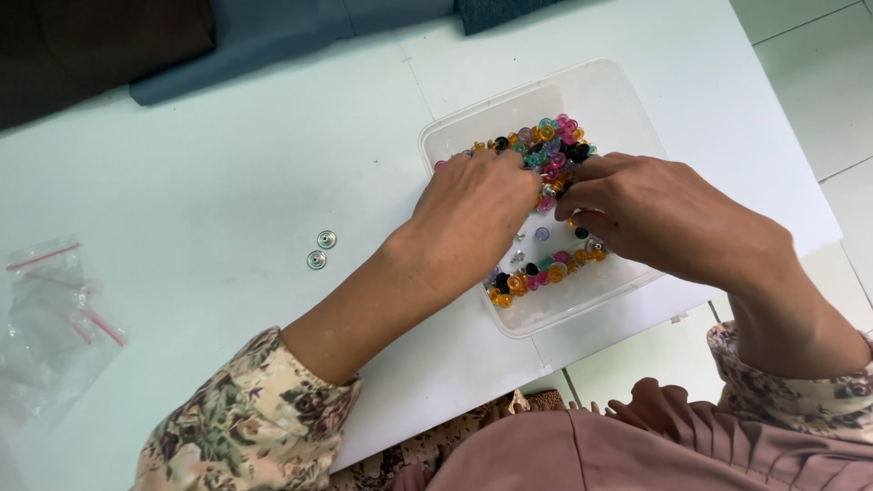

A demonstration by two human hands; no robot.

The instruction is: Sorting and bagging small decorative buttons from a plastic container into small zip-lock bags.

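Surface: a white table point(227, 182), pale and matte, filling most of the view. Beyond its right and near edges, a light tiled floor point(818, 82). Along the far edge, dark brown fabric point(100, 45) at the left, then blue-grey cloth point(264, 36), then a scrap of dark teal cloth point(496, 11).

Far left, near side: small clear zip bags point(55, 309) with red seal strips, lying loose in a heap.

Left of centre: two small round metal snap parts point(321, 249), side by side, apart from everything else.

Centre: left hand point(473, 218), floral sleeve at the forearm, reaching into the container from its left side. Fingers curled down among the beads; whether they pinch anything cannot be told.

Centre right: a clear plastic container point(600, 91), shallow, rectangular, with rounded corners, set at an angle near the table's right edge. Inside, colourful beads point(546, 136), orange, pink, teal, purple and black, with a few silvery pieces, piled at the far side and strung along the near side.

Right: right hand point(664, 214), over the container's middle, fingertips bent down onto the beads, close to the left hand's fingertips. Its grip is hidden as well.

Near edge: pink pleated cloth point(618, 445) at the person's lap.
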